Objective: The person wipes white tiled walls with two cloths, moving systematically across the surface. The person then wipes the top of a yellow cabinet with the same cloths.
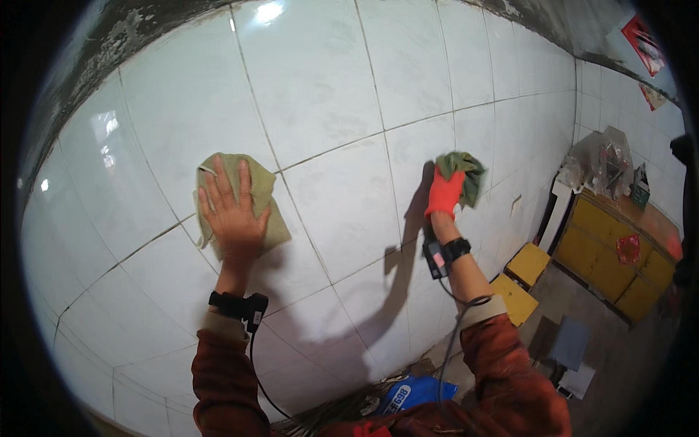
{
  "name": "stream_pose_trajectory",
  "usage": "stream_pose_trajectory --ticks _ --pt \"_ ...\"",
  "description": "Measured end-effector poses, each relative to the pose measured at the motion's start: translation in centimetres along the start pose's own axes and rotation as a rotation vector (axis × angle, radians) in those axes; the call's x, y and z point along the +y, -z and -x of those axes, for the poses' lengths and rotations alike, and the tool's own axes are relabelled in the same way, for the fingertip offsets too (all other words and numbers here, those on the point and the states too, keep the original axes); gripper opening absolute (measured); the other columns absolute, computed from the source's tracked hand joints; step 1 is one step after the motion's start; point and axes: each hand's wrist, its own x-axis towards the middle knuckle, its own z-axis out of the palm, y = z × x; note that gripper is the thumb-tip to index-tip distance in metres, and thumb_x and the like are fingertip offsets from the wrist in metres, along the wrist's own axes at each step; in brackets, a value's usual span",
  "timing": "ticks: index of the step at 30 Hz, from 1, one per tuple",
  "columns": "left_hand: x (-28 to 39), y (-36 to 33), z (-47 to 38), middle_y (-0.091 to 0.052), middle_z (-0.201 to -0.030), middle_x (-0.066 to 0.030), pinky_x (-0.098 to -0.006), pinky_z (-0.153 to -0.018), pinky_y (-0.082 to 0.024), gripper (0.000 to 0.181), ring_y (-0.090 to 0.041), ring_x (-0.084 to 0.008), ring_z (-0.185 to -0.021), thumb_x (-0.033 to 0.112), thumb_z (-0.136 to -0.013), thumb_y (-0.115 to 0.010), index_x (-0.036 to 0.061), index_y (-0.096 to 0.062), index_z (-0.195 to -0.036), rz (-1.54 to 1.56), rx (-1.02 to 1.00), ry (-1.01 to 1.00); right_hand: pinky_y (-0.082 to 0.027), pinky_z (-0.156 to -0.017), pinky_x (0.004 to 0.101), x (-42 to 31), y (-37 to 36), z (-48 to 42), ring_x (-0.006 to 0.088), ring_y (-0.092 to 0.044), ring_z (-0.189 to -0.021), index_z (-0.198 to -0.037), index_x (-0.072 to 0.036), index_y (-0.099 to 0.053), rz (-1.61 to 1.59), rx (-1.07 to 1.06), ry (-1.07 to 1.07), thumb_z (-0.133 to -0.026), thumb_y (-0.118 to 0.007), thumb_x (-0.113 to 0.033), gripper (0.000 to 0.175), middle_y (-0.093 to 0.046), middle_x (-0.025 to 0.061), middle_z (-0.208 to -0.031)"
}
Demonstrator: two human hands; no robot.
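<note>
My left hand (235, 221) is bare, its fingers spread flat over an olive cleaning cloth (278, 232), and it holds the cloth against the white tiled wall (322, 213). One corner of this cloth hangs loose below my palm. Farther right, my right hand (445, 191) wears an orange-red glove. A bunched dark green cloth (471, 172) is gripped in it, at the wall's surface. The fingertips of that hand are hidden by the cloth. Both wrists carry black strapped devices with cables.
At right stands a yellow cabinet (595, 235) with plastic bags (611, 164) on top. Yellow stools (516, 300) stand near the wall. A grey-blue stool (569, 343) is on the floor. Below lies a blue printed bag (415, 394). A wall switch plate (516, 205) is right of my glove.
</note>
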Motion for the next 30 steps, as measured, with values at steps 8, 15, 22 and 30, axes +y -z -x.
stream_pose_trajectory --ticks 8,15,22,30 --pt "0.0 -0.1 0.5 -0.018 -0.171 -0.0167 -0.0542 -0.125 -0.014 0.105 -0.025 -0.0385 -0.153 0.034 -0.074 -0.085 0.0226 -0.03 -0.163 0.046 -0.037 -0.004 -0.046 -0.104 0.0506 -23.6 -11.0 4.5 0.0443 -0.048 -0.131 -0.139 -0.009 -0.058 0.218 -0.522 1.11 -0.074 -0.071 -0.011 0.066 -0.055 0.0234 -0.136" --pt "-0.4 -0.7 0.5 -0.026 -0.169 -0.0146 -0.0508 -0.124 -0.018 0.101 -0.029 -0.0345 -0.152 0.047 -0.072 -0.085 0.024 -0.039 -0.159 -0.178 0.082 -0.044 -0.043 -0.11 0.0433 -32.1 -17.5 5.2 0.0367 -0.044 -0.142 -0.133 -0.01 -0.059 0.335 -0.539 1.723 -0.075 -0.073 -0.011 0.06 -0.051 0.017 -0.148" --pt "-0.8 -0.5 1.8 -0.027 -0.168 -0.0157 -0.0512 -0.124 -0.018 0.102 -0.028 -0.0347 -0.152 0.041 -0.07 -0.087 0.0219 -0.04 -0.159 0.031 0.032 -0.061 -0.048 -0.106 0.0465 -24.0 -14.0 -7.5 0.0432 -0.056 -0.126 -0.139 -0.011 -0.056 0.473 -0.246 0.92 -0.089 -0.061 -0.017 0.051 -0.046 0.0209 -0.152" --pt "-1.2 -1.8 3.5 -0.027 -0.168 -0.0148 -0.0507 -0.124 -0.017 0.104 -0.029 -0.0339 -0.152 0.038 -0.067 -0.089 0.022 -0.042 -0.158 0.078 0.034 -0.107 -0.049 -0.102 0.047 -8.3 -7.1 -3.8 0.043 -0.057 -0.123 -0.141 -0.012 -0.058 0.599 -0.088 0.341 -0.092 -0.062 -0.032 0.053 -0.057 0.0235 -0.136"
